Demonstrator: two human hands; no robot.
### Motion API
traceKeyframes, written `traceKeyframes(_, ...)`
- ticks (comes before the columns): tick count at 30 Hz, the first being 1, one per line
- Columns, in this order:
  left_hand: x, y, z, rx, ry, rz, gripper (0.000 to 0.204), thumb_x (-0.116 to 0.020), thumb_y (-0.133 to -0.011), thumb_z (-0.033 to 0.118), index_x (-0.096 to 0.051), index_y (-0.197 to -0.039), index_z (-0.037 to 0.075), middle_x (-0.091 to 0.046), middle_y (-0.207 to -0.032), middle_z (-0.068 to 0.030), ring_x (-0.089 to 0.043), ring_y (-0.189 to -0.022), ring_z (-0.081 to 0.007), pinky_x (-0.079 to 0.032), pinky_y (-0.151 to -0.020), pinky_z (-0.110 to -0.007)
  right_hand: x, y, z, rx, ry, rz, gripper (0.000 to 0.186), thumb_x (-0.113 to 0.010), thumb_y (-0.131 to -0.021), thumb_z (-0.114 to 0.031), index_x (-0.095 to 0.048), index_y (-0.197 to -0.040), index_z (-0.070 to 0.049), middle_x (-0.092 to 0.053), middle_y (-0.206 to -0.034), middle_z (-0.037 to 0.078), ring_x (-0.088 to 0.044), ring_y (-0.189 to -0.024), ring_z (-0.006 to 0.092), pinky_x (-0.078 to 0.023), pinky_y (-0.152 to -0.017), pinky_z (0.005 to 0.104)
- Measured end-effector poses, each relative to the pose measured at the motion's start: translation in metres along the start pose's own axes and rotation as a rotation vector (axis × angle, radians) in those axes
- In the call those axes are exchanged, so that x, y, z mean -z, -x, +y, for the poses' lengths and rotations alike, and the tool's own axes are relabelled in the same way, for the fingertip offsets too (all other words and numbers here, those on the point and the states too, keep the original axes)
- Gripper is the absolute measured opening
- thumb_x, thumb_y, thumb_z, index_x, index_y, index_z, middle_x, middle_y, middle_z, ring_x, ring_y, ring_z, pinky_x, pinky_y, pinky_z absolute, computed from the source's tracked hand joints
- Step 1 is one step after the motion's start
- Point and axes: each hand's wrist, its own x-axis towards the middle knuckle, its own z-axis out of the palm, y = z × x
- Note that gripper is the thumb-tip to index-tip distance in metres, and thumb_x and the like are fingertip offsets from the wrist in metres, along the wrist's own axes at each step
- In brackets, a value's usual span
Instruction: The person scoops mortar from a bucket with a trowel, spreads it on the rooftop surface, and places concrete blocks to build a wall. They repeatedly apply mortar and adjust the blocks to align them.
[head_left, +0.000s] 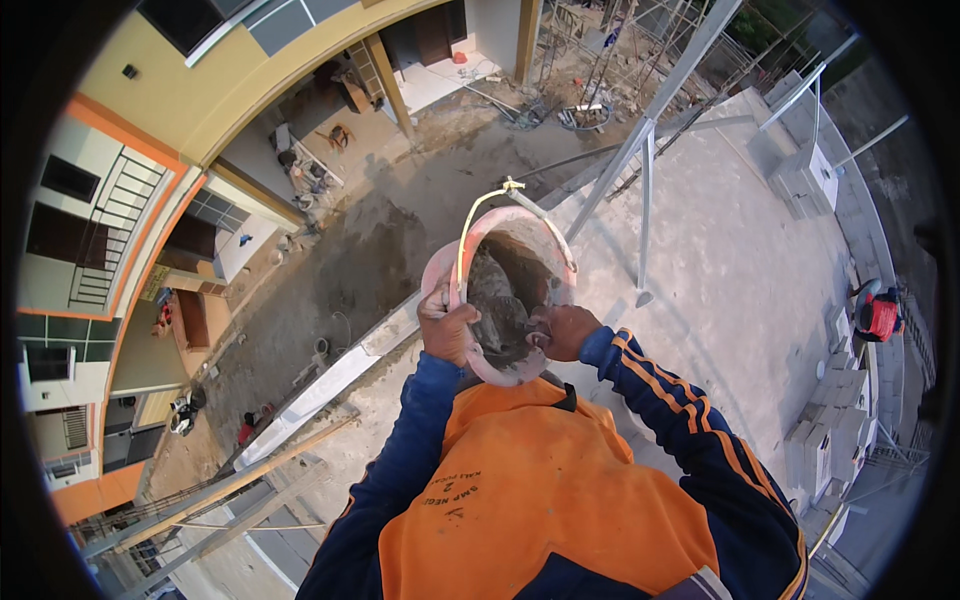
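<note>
Nearest the camera is the person's own chest in an orange shirt (pixel 520 500) with dark blue sleeves striped orange, both forearms rising toward a pink bucket (pixel 505 300) held up in front of the body. The bucket tilts with its mouth turned toward the camera, so the wet grey mortar (pixel 495 305) inside shows clinging to its lower wall. Its yellow wire handle (pixel 470 225) arches over the far rim and hangs loose, bearing no load; the weight seems to rest in the hands instead.

The left hand (pixel 447 328) clamps the near left rim, fingers curled tight together over the edge. The right hand (pixel 563 330) grips the right rim, fingers closed against the wall, though the fingertips are hidden inside. A hand on either side likely keeps the heavy, tilted load steady.

The person stands high on a bare concrete roof slab (pixel 740 250), which spreads right and far. Thin metal poles (pixel 645 170) rise just beyond the bucket. Stacks of grey blocks (pixel 825 440) sit along the right edge, near a second person in red (pixel 880 315). Far below to the left lie a dirt yard (pixel 400 240) and yellow and orange houses (pixel 120 200).
</note>
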Motion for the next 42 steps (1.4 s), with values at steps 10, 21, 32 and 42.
traceKeyframes(10,0.034,0.025,-0.04,0.121,0.259,0.248,0.024,-0.055,-0.069,-0.005,-0.062,-0.092,0.003,-0.059,-0.073,-0.0015,-0.056,-0.062,-0.0112,-0.049,-0.062,-0.024,-0.013,-0.03,-0.008,0.021,0.357,-0.146,0.029,-0.065,-0.079,-0.016,-0.066,-0.107,-0.005,-0.07,-0.086,0.021,-0.07,-0.087,0.0362,-0.056,-0.075,0.045)
traceKeyframes(21,0.057,0.039,-0.038,0.113,0.218,0.334,0.02,-0.057,-0.071,-0.007,-0.065,-0.087,0.002,-0.055,-0.065,0.0019,-0.052,-0.056,-0.0085,-0.045,-0.057,-0.024,-0.012,-0.063,0.006,0.129,0.339,0.048,0.025,-0.063,-0.086,-0.026,-0.065,-0.104,-0.008,-0.07,-0.085,0.019,-0.07,-0.082,0.0359,-0.055,-0.072,0.047)
traceKeyframes(32,0.052,0.044,-0.046,0.049,0.117,0.33,0.007,-0.064,-0.071,-0.004,-0.065,-0.076,0.001,-0.062,-0.068,-0.0001,-0.056,-0.059,-0.0083,-0.045,-0.056,-0.024,-0.044,-0.057,0.006,0.321,0.405,-0.304,0.023,-0.07,-0.074,-0.019,-0.07,-0.094,-0.007,-0.07,-0.086,0.021,-0.07,-0.084,0.0386,-0.057,-0.076,0.0463)
traceKeyframes(42,0.051,0.055,-0.04,0.038,0.09,0.425,0.004,-0.063,-0.072,-0.002,-0.062,-0.07,0.001,-0.061,-0.065,-0.0019,-0.056,-0.057,-0.0102,-0.044,-0.055,-0.026,-0.026,-0.074,-0.009,0.254,0.291,0.016,0.034,-0.069,-0.081,-0.025,-0.062,-0.109,-0.008,-0.069,-0.09,0.021,-0.069,-0.082,0.0396,-0.054,-0.072,0.05)
